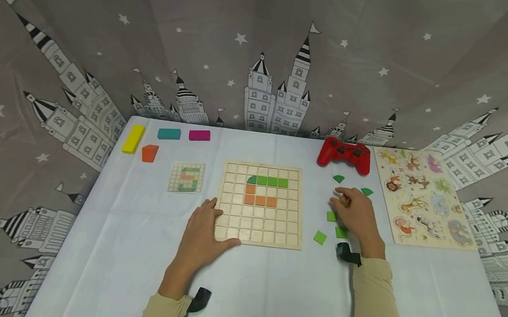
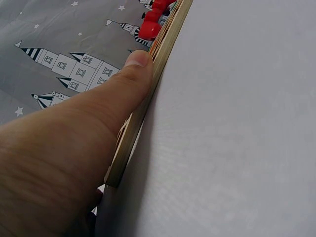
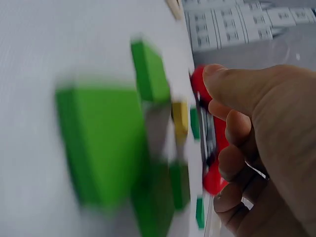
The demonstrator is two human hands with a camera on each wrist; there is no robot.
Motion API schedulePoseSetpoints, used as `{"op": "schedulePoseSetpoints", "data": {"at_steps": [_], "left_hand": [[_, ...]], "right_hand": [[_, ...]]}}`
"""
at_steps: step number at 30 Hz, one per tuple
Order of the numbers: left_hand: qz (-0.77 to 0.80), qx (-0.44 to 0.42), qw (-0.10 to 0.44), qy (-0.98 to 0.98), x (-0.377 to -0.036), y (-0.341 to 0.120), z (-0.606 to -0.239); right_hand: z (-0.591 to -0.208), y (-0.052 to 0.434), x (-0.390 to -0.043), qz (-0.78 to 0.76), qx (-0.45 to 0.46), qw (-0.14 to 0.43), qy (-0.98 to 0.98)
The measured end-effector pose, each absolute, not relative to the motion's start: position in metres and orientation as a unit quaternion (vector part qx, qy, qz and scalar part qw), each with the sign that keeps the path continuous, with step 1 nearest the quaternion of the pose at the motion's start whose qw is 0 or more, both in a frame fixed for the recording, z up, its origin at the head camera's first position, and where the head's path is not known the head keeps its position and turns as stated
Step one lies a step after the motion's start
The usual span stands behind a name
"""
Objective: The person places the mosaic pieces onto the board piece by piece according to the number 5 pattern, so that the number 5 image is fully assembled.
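Note:
A wooden grid board (image 1: 257, 224) lies mid-table with a row of green squares (image 1: 270, 181), a dark green rounded piece (image 1: 252, 180) and several orange squares (image 1: 260, 200) set in it. My left hand (image 1: 202, 237) rests at its lower left corner, fingers along the left side and the thumb (image 2: 133, 74) against the near edge. To the right, my right hand (image 1: 358, 213) hovers over loose pieces, fingers bent and nothing visible between thumb and fingertips. Below it are green squares (image 1: 319, 237), a yellow piece (image 3: 179, 118) and dark green quarter-round pieces (image 1: 338, 178).
A small pattern card (image 1: 173, 184) lies left of the board. Behind it sit yellow (image 1: 133, 139), orange (image 1: 149, 153), teal (image 1: 169, 134) and magenta (image 1: 199, 135) blocks. A red game controller (image 1: 345, 154) and an animal puzzle board (image 1: 427, 199) occupy the back right.

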State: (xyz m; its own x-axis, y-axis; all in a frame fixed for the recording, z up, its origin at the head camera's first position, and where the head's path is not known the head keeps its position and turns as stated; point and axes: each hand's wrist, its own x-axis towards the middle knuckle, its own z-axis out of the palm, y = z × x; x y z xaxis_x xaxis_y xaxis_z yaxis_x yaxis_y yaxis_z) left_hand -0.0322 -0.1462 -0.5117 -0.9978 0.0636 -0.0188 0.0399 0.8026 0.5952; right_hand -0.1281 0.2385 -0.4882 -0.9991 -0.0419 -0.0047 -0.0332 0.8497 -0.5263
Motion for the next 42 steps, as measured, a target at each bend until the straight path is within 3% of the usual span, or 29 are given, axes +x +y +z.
{"op": "schedulePoseSetpoints", "data": {"at_steps": [11, 24, 42], "left_hand": [[0.312, 0.028, 0.029, 0.949, -0.032, -0.146, -0.510], [0.311, 0.032, 0.006, 0.950, -0.033, -0.148, -0.516], [0.312, 0.031, 0.020, 0.949, -0.033, -0.147, -0.513]], "right_hand": [[-0.499, 0.266, -0.118, -0.265, -0.014, 0.020, 0.964], [-0.501, 0.262, -0.121, -0.264, -0.016, 0.039, 0.964], [-0.502, 0.259, -0.122, -0.268, -0.020, 0.036, 0.963]]}}
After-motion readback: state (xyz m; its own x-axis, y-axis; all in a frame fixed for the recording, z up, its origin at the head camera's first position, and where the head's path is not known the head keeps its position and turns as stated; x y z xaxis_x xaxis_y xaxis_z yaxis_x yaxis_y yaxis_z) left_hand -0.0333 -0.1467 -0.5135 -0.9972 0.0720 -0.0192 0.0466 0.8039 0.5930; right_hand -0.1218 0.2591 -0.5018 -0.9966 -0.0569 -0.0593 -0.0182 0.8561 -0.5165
